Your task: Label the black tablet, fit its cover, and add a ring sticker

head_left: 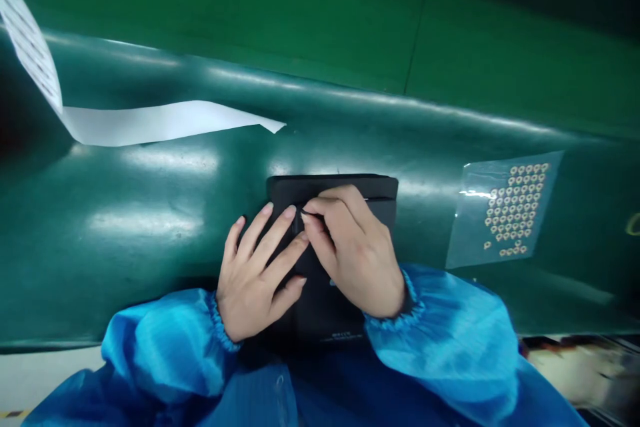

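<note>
While our left hand (260, 273) lies open, its fingers stretched flat across the black case (320, 307), our right hand (357, 257) has its thumb and fingertips (306, 215) pinched shut on something small near the case's far end. We cannot tell what that small thing is, since the fingers hide it.

We judge the main risk to be a slip. The pinch covers very little, so a pull at a bad angle could let the piece escape or tear. The green table (150, 227) looks glossy, and only the flat left hand pins the case down. If that pressure eases, the case could skid. Its near end sits right at the table's near edge, against our body, so a slide toward us might tip it off. Our right blue sleeve (450, 320) lies near the clear sheet of small gold rings (505, 210), and a wide elbow swing could drag that sheet. The white paper strip (165, 121) lies well apart, further back on the left.

As for the case itself, it is matte black, flat and roughly rectangular, with a thicker lip along its far edge and tiny pale print near its near end, too small to read. It lies in the middle of our view, mostly under both hands.
</note>
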Tool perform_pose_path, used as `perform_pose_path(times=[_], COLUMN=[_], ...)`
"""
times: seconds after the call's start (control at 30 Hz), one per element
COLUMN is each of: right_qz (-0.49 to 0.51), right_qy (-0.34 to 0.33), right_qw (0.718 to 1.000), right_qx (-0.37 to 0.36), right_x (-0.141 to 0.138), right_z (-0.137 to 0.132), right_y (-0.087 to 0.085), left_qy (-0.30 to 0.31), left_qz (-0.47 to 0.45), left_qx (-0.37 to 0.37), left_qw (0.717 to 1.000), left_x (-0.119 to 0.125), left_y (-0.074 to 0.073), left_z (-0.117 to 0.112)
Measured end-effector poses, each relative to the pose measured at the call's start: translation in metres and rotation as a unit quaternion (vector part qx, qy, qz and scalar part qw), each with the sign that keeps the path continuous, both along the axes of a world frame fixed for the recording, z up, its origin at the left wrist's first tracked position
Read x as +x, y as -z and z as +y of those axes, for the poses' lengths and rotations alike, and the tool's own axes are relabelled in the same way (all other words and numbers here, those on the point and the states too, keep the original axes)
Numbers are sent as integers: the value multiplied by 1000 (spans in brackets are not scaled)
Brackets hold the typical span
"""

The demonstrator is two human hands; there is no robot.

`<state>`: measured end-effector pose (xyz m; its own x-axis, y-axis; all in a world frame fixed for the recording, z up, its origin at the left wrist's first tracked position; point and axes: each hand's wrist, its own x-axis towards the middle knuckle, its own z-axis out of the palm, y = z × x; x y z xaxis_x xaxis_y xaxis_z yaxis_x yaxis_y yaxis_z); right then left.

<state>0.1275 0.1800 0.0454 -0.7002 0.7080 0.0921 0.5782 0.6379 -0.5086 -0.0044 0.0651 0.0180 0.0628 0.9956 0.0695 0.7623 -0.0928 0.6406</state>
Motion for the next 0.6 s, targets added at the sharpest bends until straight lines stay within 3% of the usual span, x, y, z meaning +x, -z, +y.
perform_pose_path(times=[0.17, 0.27, 0.47, 0.6], right_qz=[147, 186, 165, 113], right_qy=[66, 89, 59, 27], right_qw=[985, 975, 982, 993], right_qx=[-66, -82, -72, -19], right_x=[4, 7, 9, 5], right_z=[-1, 0, -1, -4], right_y=[9, 10, 9, 9], left_qy=[-1, -2, -3, -2], left_qz=[13, 14, 11, 13], left_qx=[7, 10, 8, 10], left_qw=[1000, 1000, 1000, 1000], left_x=[-1, -1, -1, -1], left_y=[0, 1, 1, 3], left_z=[0, -1, -1, 1])
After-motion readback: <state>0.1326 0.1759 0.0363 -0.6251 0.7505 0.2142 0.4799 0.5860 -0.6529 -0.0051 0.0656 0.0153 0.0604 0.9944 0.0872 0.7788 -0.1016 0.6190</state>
